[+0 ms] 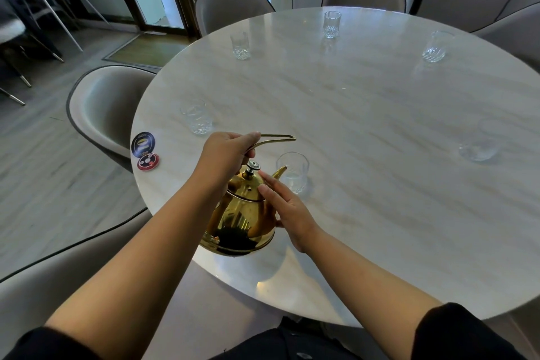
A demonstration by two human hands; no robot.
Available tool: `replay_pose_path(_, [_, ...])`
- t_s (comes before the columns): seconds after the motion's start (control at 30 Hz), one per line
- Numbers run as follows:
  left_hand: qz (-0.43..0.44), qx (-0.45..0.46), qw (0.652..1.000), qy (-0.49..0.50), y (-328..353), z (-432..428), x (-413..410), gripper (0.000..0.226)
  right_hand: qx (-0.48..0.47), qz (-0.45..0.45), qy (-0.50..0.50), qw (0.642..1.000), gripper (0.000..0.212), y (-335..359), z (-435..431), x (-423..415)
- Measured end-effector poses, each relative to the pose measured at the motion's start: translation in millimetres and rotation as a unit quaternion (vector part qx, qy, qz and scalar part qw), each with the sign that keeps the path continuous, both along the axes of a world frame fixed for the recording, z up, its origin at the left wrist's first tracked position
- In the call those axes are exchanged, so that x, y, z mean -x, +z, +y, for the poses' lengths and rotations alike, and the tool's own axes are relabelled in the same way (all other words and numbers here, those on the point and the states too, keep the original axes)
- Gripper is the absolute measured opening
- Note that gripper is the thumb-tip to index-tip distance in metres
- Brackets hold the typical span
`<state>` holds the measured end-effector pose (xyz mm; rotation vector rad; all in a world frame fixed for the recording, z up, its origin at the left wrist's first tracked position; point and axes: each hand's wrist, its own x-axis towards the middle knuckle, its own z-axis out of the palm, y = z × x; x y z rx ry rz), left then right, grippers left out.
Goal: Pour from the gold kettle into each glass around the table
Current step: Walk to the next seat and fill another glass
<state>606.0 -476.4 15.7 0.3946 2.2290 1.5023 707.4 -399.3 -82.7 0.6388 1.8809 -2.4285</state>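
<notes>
Here the gold kettle (239, 213) sits low of centre in the frame, tipped so its spout (281, 170) reaches the rim of the nearest glass (293, 172), just to its upper right. The left hand (225, 152) has its fingers closed round the wire handle (277, 137); the right hand (287, 207) lies open, flat against the kettle's side and lid, gripping nothing. That glass seems to hold a little clear liquid; five more glasses ring the bench (365, 114), contents hard to tell.
</notes>
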Motion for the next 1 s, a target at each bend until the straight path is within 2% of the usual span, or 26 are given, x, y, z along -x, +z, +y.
replay_pose_path(0.43, [-0.014,0.006,1.0,-0.004,4.6,3.8,2.3,0.038,0.01,0.007,-0.011,1.0,0.031,-1.2,-1.7,2.4])
replay_pose_path(0.6, [-0.005,0.017,1.0,-0.008,7.0,4.6,2.4,0.039,0.011,0.01,-0.013,1.0,0.037,-0.4,-1.5,2.6])
replay_pose_path(1.0, [-0.005,0.025,0.999,-0.018,7.5,6.3,2.9,0.038,0.013,0.008,-0.018,1.0,0.032,-0.3,-1.6,2.2])
